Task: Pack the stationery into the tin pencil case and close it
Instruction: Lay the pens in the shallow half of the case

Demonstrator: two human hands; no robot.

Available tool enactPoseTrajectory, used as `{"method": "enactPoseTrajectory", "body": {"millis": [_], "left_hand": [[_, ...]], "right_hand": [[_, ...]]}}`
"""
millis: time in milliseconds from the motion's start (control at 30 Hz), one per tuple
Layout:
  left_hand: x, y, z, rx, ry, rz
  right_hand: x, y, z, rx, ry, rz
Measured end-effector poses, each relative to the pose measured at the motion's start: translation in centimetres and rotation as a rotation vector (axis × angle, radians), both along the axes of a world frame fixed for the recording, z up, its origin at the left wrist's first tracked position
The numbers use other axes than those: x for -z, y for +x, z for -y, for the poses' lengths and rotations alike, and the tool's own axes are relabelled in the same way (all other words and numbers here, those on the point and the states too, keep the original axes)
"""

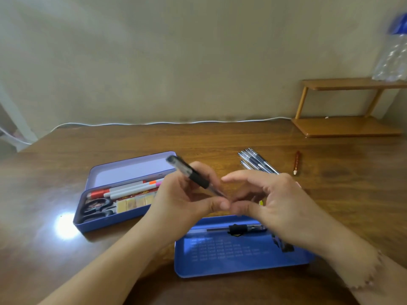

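The blue tin pencil case lies open at centre left, lid tipped back; inside are markers, scissors and erasers. A blue inner tray lies in front of me with a pen in it. My left hand is shut on a black pen, its tip pointing down right. My right hand hovers beside it, fingers curled, thumb touching the left thumb; whether it holds anything is unclear. Several pens and a brown pencil lie behind.
The wooden table runs back to a wall, with a white cable along its far edge. A small wooden shelf stands at the back right, a plastic bottle on top of it.
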State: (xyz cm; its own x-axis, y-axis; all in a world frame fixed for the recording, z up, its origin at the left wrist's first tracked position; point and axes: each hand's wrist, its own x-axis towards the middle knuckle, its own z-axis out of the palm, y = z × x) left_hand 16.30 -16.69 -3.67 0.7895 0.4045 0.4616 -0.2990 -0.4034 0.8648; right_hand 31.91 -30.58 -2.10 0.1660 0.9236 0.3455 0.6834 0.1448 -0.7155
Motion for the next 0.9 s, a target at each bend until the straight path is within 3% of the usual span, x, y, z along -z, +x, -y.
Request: {"method": "enactPoseTrajectory", "body": {"millis": [33, 133, 200, 300, 500, 633, 800, 900], "left_hand": [[0.0, -0.3, -0.2, -0.034, 0.096, -0.114], [0.3, -0.8, -1.3, -0.077, 0.683, -0.393], [0.6, -0.7, -1.5, 0.011, 0.817, -0.471], [1.1, -0.4, -1.6, 0.034, 0.785, -0.494], [1.3, -0.3, -2.3, 0.018, 0.699, -0.468], [1.3, -0.3, -2.4, 0.024, 0.667, -0.500], [0.9, -0.4, -2.2, 0.061, 0.667, -0.526], [0.8, -0.5, -1.9, 0.095, 0.682, -0.568]], "right_hand": [[-0.4, 0.7, 0.2, 0.040, -0.017, 0.008], [-1.6, 3.7, 1.0, 0.213, -0.002, 0.010], [-2.2, 5.2, 1.4, 0.234, -0.036, 0.002], [-2.4, 6.3, 2.1, 0.106, -0.170, 0.045], [-0.9, 4.8, 1.5, -0.062, -0.406, 0.319], [0.0, 3.5, 0.9, -0.032, -0.373, 0.355], [0.8, 1.9, 0.1, 0.034, -0.295, 0.595], [1.2, 1.6, -0.2, 0.055, -0.283, 0.630]]}}
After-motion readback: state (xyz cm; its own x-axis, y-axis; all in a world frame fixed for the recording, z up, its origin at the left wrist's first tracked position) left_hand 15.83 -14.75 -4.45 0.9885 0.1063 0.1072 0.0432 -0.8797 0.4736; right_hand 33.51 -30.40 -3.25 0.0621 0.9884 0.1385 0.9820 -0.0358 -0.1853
